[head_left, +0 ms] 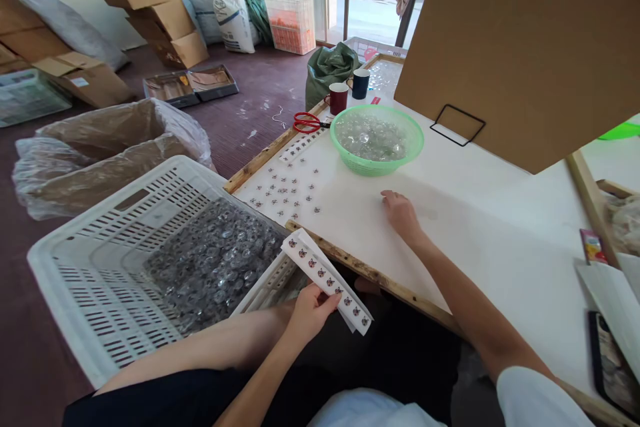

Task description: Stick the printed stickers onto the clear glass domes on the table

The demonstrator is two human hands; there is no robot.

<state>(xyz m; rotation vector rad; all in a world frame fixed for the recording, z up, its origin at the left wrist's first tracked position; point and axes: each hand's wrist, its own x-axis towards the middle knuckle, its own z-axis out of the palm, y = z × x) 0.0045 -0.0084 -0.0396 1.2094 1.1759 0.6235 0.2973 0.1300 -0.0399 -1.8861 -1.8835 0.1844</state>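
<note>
My left hand point(313, 313) pinches a stack of white sticker strips point(325, 273) printed with a row of small dark animal faces. It holds them above my lap, by the table's wooden edge. My right hand point(401, 213) is over the white table point(450, 213), in front of a light green basin point(375, 167) full of clear round plastic pieces. Its fingers are bent and close together; whatever lies between them, if anything, is hidden. Several small face pieces point(285, 191) lie spread on the table to the left of my right hand.
At my left stands a white plastic crate point(110, 260) of clear round pieces, with a plastic-lined box point(110, 140) behind. Red scissors point(307, 123), a red mug point(339, 100) and a dark mug point(361, 83) sit near the basin. A large cardboard sheet point(520, 47) overhangs the right side.
</note>
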